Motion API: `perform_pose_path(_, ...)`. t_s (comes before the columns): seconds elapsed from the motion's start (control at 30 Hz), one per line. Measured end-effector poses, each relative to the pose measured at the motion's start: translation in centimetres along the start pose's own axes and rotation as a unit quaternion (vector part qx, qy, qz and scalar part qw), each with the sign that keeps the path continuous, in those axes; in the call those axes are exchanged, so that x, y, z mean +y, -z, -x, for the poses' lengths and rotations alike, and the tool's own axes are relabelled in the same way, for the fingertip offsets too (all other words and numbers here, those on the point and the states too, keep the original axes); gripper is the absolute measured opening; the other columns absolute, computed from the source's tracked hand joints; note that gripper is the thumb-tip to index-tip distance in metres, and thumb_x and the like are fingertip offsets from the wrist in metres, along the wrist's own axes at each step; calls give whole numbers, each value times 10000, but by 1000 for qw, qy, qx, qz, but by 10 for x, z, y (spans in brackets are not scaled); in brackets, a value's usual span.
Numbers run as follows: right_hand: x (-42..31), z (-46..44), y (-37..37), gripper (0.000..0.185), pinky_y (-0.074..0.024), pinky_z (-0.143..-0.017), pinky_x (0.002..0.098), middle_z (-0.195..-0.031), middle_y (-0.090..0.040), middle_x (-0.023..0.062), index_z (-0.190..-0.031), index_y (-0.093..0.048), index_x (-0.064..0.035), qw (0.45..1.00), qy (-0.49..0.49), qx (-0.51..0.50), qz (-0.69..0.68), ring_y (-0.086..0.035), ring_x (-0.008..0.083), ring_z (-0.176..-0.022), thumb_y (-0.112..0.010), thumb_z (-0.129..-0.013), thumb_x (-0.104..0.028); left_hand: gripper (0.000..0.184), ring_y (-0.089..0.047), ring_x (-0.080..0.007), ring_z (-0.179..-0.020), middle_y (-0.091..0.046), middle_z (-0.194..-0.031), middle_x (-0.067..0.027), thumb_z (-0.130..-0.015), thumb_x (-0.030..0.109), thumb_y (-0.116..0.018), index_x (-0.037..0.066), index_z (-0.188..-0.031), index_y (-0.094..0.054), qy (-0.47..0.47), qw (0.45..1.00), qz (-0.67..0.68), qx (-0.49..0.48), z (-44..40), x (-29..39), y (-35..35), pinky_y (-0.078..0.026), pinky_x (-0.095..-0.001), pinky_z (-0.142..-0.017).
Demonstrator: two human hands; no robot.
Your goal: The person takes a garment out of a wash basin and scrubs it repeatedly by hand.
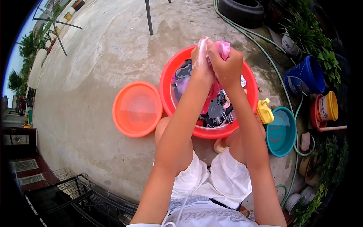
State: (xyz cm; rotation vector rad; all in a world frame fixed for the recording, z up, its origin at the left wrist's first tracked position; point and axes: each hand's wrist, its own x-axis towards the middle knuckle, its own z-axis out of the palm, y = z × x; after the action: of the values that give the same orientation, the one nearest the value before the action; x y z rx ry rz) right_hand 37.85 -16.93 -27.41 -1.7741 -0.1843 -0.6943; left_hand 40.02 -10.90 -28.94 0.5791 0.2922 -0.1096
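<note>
My left hand (202, 56), white with suds, is closed against my right hand (227, 66) above the far part of a big red basin (165, 83). Both are wrapped round a wet pink cloth (224, 48), part of which sticks out over the right fingers. More pink fabric (212, 96) hangs below the wrists into the basin. Dark water fills the basin, with a black-and-white checked garment (217, 122) and other laundry in it. My forearms hide the middle of the water.
An orange basin (118, 113) stands left of the red one. To the right are a yellow jug (264, 112), a teal basin (281, 151) and a blue bucket (302, 81). A green hose (270, 56) runs along the concrete (87, 113). A black tire (242, 13) lies at the back.
</note>
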Motion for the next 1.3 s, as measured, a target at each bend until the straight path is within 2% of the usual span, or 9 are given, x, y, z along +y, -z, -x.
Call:
perform_pose_path(0.1,-5,13,-7,334,-323,-381,337,-435,-453,122,-464,-449,-21,992,114,-36,43,-425,275,-377,-626,-698,-181,199,-419,-96,-526,-407,-590,16,-782,258,-507,117,-661,-435,15,995,-31,-93,-13,10,16,-346,-284,-452)
perform_pose_path(0.3,20,-18,11,333,-311,-389,319,-419,-438,99,-495,-467,10,997,-74,33,11,-385,165,-364,-589,-735,-186,204,-372,-59,-543,-383,-587,37,-808,190,-492,62,-650,-475,-68,984,-159,46,19,-11,-18,-321,-252,-492)
perform_pose_path(0.4,37,-28,20,329,-307,-394,312,-418,-433,92,-516,-484,25,996,-83,35,10,-356,128,-372,-575,-747,-191,212,-378,-55,-578,-427,-637,29,-820,197,-483,34,-685,-488,-83,975,-202,35,29,-16,-23,-319,-235,-527)
perform_pose_path(0.67,3,1,4,323,-322,-385,334,-433,-447,126,-492,-470,6,999,0,-32,23,-412,221,-360,-599,-718,-185,210,-378,-91,-509,-378,-586,31,-801,233,-483,115,-638,-421,-47,995,-73,44,4,1,-9,-320,-255,-462)
perform_pose_path(0.77,-8,9,-1,328,-330,-384,343,-432,-451,138,-475,-459,-5,997,54,-40,24,-430,275,-368,-618,-700,-183,213,-384,-97,-497,-388,-582,27,-789,251,-487,118,-638,-417,-6,998,-49,-30,-23,0,22,-324,-257,-460)
perform_pose_path(0.83,-3,3,-3,334,-332,-385,342,-437,-455,143,-474,-458,-5,999,40,-20,19,-432,277,-370,-615,-705,-187,178,-440,-103,-568,-445,-659,21,-822,264,-455,112,-729,-462,0,998,-55,-9,-4,5,6,-382,-271,-513)
perform_pose_path(0.93,15,-16,7,345,-303,-388,305,-407,-417,63,-483,-454,6,997,-73,17,-18,-365,125,-373,-592,-736,-184,190,-495,-107,-732,-518,-806,-3,-825,257,-457,82,-847,-528,-50,991,-123,17,18,-6,-14,-412,-260,-646)
perform_pose_path(1.0,26,-24,12,353,-283,-395,281,-416,-370,-4,-494,-438,13,987,-128,26,-91,-303,58,-441,-577,-758,-176,180,-366,-50,-561,-397,-633,48,-818,206,-459,75,-697,-483,-64,989,-131,23,25,-14,-19,-311,-225,-506)
perform_pose_path(1.3,-9,7,2,326,-304,-378,295,-422,-449,87,-499,-485,7,999,20,-37,-20,-390,147,-360,-626,-724,-183,203,-415,-103,-524,-410,-605,24,-791,289,-499,121,-692,-440,-16,996,-79,-24,-12,5,10,-359,-261,-472)
